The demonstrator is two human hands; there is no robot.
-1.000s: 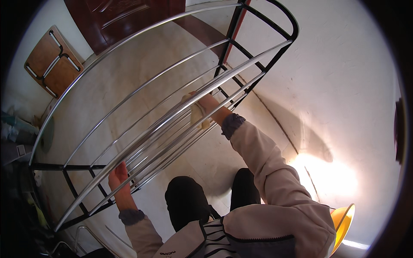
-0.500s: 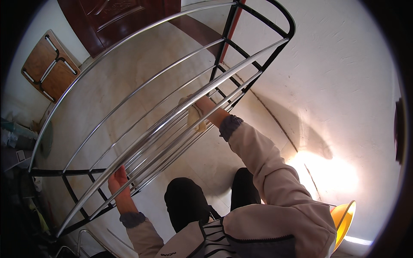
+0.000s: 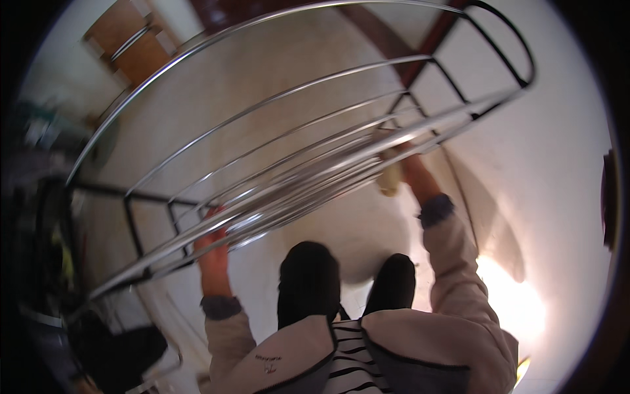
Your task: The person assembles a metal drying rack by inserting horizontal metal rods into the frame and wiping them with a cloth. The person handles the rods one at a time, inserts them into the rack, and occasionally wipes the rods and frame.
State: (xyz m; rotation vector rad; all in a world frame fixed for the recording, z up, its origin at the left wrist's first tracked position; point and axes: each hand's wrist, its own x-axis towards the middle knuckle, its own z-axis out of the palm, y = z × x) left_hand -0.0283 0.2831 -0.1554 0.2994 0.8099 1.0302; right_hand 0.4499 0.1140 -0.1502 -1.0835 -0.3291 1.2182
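A large metal rack (image 3: 335,157) with long silver bars and black end frames spans the view at a tilt before me. My left hand (image 3: 213,253) is closed around the bars near its left end. Toward the right end, my right hand (image 3: 415,172) reaches in among the bars; its fingers are mostly hidden behind them. A beige cloth (image 3: 389,180) hangs at that hand, pressed against the rack. Motion blurs the bars and both hands.
A wooden folding board (image 3: 131,43) leans on the wall at the far left. A dark red door (image 3: 230,10) stands at the back. The white wall (image 3: 564,171) runs close on the right, and a black-seated object (image 3: 125,351) sits at lower left.
The rack has swung to a flatter angle, its right end shifting right. Both hands have moved right with it, and the head view has turned. The cloth remains at my right hand.
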